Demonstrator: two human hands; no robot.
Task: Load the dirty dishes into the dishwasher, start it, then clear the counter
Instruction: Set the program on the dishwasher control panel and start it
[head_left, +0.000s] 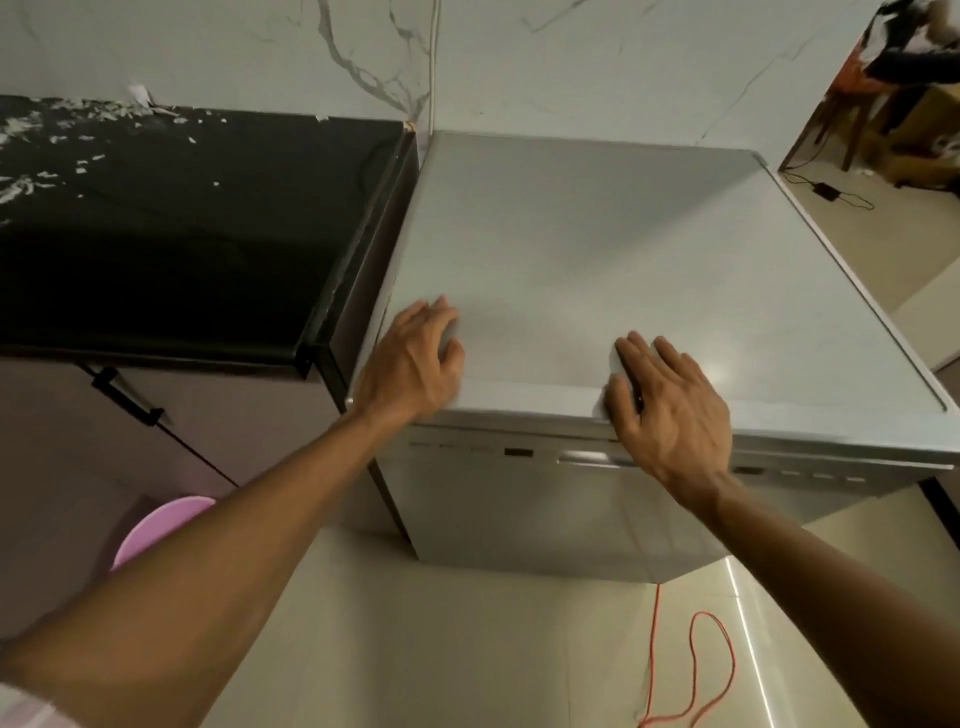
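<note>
Centrally, dishwasher (597, 291) stands on the floor, door closed, its left side beside the black surface (182, 223). Left hand (415, 358) lies on the dishwasher top near its front left corner, fingers relaxed, grasping nothing. Right hand (670, 405) rests flat over the top's front edge, fingers spread, released. Pink tub (156, 530) sits on the floor below the surface; red cord (696, 670) trails across the floor.

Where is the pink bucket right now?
In the head view the pink bucket sits low on the left, on the floor below the black counter, partly hidden behind the left forearm and left of the dishwasher.
</note>
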